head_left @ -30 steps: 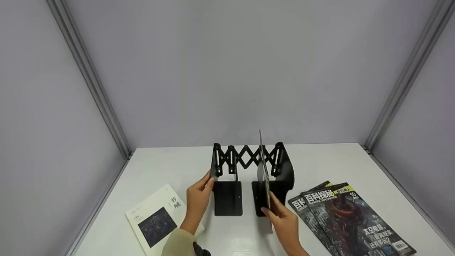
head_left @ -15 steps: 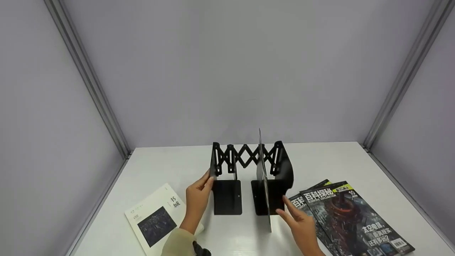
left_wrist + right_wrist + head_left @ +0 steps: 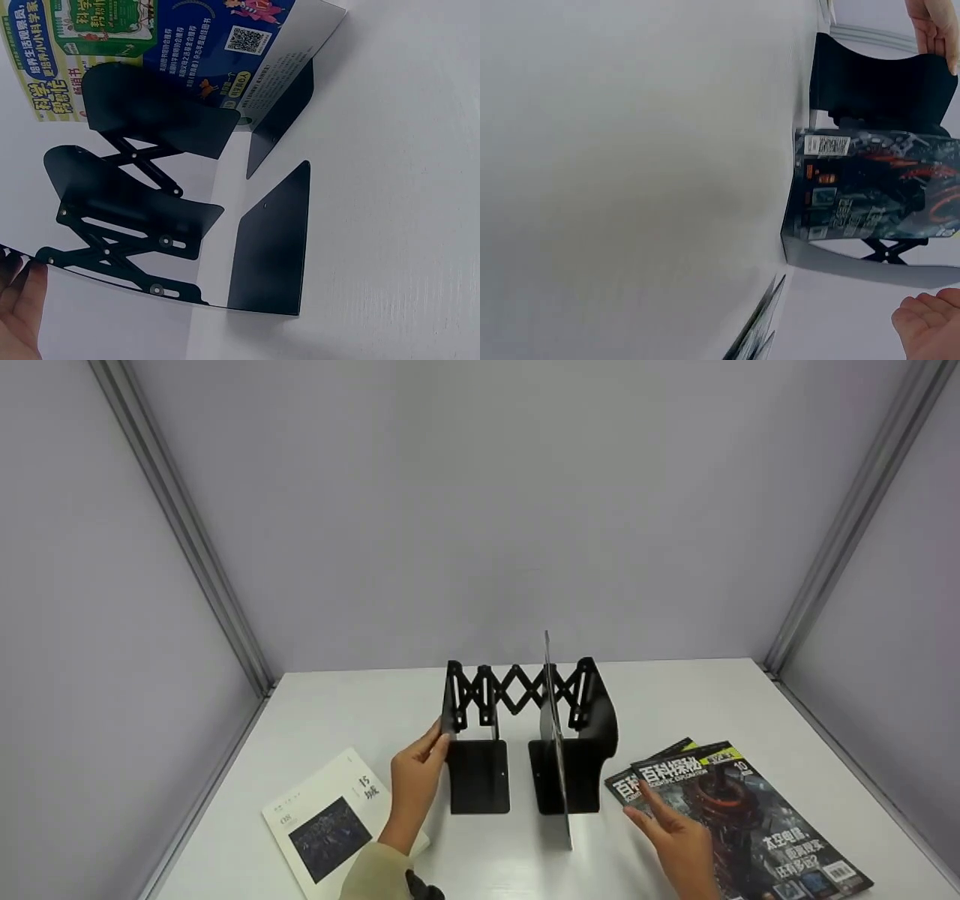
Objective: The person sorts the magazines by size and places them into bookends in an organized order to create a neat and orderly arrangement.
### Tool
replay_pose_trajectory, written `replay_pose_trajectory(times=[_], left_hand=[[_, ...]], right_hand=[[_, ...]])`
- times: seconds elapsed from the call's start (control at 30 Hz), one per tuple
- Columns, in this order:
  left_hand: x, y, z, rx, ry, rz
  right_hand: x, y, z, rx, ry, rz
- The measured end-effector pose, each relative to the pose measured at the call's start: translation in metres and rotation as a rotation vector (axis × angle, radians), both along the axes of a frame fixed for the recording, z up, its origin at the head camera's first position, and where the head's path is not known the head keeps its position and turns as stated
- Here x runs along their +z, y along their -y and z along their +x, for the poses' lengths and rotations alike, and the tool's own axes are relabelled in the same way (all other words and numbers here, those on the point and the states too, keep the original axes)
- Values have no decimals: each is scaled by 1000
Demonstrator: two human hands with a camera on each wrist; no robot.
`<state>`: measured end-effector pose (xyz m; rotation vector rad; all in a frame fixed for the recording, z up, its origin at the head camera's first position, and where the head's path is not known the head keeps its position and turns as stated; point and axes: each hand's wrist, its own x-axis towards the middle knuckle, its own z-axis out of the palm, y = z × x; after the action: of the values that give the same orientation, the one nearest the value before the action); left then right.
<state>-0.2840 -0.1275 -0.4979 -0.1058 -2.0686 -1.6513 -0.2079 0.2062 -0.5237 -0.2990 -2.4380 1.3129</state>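
- Two bare hands are in view: the left hand [image 3: 416, 772] pinches the outer left panel of a black metal rack with folding scissor bars [image 3: 480, 777]. The head view shows that panel nearly edge-on, and the left wrist view catches only part of the hand at its corner.
- The right hand [image 3: 682, 847] holds nothing, its thumb and fingers parted; it is raised above the white desk [image 3: 360, 705], and the right wrist view cuts it off at the frame edge.
- One thin glossy magazine with a dark front and a blue-and-yellow back [image 3: 877, 184] stands upright in the right section of the rack, between the inner divider and the right end panel. From the head view it is only a sliver; in the left wrist view the dividers hide part of its back. Whether it touches the divider is hard to tell.
- Two dark glossy magazines [image 3: 750, 802] lie overlapping to the right, the lower one mostly covered; the right hand blocks part of their covers, and the frame crops their near ends.
- A white paperback with a dark square picture [image 3: 330, 825] lies to the left, cropped below and partly behind the beige sleeve [image 3: 375, 874].
- A dark object at the left wrist [image 3: 424, 887] is too cropped to identify.
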Motion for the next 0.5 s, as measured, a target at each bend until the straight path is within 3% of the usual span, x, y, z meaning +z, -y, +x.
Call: replay_pose_trajectory(times=[0.23,0.5], left_hand=[[1,0,0,-7,-5,8],[1,0,0,4,-22,1]], right_hand=[[-4,-26,0,-8,35,69],[-11,-53,-2,12,156,102]])
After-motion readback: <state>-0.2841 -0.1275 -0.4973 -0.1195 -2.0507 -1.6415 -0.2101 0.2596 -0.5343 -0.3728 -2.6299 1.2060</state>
